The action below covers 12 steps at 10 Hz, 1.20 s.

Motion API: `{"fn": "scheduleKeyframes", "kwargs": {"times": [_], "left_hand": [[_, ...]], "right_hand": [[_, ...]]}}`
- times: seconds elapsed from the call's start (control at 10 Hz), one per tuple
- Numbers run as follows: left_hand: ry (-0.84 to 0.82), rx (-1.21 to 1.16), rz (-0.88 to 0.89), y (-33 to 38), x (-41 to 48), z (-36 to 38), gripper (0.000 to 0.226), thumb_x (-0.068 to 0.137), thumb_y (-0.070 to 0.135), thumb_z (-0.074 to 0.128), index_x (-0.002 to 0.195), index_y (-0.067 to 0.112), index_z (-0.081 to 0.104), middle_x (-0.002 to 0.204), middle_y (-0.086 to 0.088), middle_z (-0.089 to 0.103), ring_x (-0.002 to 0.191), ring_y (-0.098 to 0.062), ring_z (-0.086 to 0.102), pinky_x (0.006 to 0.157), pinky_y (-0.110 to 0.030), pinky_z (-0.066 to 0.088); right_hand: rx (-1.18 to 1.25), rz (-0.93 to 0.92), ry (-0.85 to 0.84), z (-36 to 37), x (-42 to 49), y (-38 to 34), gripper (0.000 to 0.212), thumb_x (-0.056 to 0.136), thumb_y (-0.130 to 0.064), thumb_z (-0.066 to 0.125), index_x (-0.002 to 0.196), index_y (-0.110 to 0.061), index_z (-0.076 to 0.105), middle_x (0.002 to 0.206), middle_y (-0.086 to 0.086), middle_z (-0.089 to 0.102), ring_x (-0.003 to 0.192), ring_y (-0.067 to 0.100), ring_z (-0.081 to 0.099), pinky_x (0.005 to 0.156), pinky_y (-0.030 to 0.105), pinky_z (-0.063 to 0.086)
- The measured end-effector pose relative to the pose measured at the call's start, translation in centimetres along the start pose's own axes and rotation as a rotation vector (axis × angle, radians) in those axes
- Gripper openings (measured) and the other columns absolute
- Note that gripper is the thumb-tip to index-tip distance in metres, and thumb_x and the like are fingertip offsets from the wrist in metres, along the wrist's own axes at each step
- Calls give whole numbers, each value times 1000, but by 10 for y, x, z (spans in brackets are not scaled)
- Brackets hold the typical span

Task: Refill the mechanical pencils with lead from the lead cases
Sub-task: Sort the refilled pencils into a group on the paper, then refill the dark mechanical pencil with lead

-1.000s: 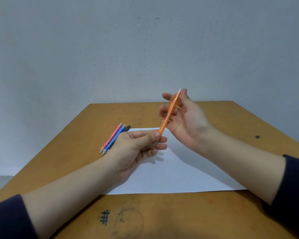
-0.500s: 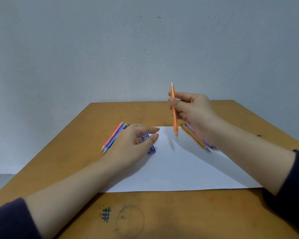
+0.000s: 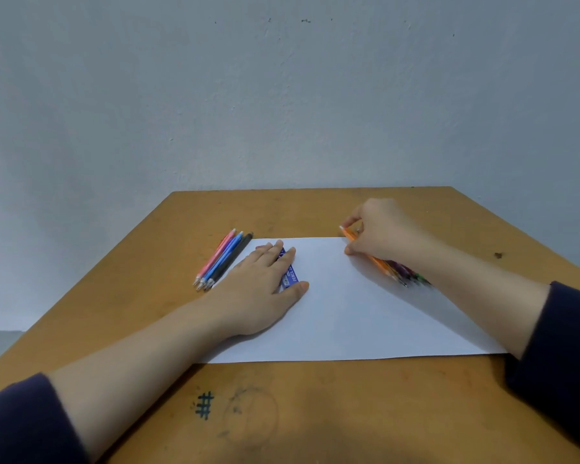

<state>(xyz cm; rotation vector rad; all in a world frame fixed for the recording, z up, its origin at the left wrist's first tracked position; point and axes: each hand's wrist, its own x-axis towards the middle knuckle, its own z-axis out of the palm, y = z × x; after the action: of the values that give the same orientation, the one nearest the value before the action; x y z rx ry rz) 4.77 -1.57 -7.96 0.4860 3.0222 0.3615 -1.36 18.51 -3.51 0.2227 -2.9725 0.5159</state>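
My left hand [image 3: 260,284] lies flat, fingers straight, over a blue lead case [image 3: 291,274] on the white paper [image 3: 349,316]; most of the case is hidden beneath it. My right hand [image 3: 380,229] pinches an orange mechanical pencil [image 3: 365,251] near its top end and holds it down at the paper's far right side. Beside that pencil lies a group of other pencils [image 3: 407,274], purple and green, partly hidden by my right wrist. Several more pencils [image 3: 223,259], pink, blue and black, lie together on the table left of the paper.
The wooden table [image 3: 315,413] ends at a grey wall at the back. A drawn hash mark [image 3: 204,405] and pencil scribbles mark its near part. The table's left and right edges slant outward toward me.
My right hand carried the orange pencil from upright in the air down to the right, beside the other pencils. My left hand let go of it and settled flat on the lead case.
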Motion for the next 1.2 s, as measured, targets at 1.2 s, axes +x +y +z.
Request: {"fn": "scheduleKeyframes", "kwargs": {"times": [1.2], "left_hand": [[535,220,-236,-24,3,-27,32,97,33,42,127,32,53,122,7,56,119,-17,43,95,-34,28]], "right_hand": [[208,-495,74,46,-38,-43,41,95,-21,52,136,-17,49,133,0,51,123,13,45,95,14,27]]}}
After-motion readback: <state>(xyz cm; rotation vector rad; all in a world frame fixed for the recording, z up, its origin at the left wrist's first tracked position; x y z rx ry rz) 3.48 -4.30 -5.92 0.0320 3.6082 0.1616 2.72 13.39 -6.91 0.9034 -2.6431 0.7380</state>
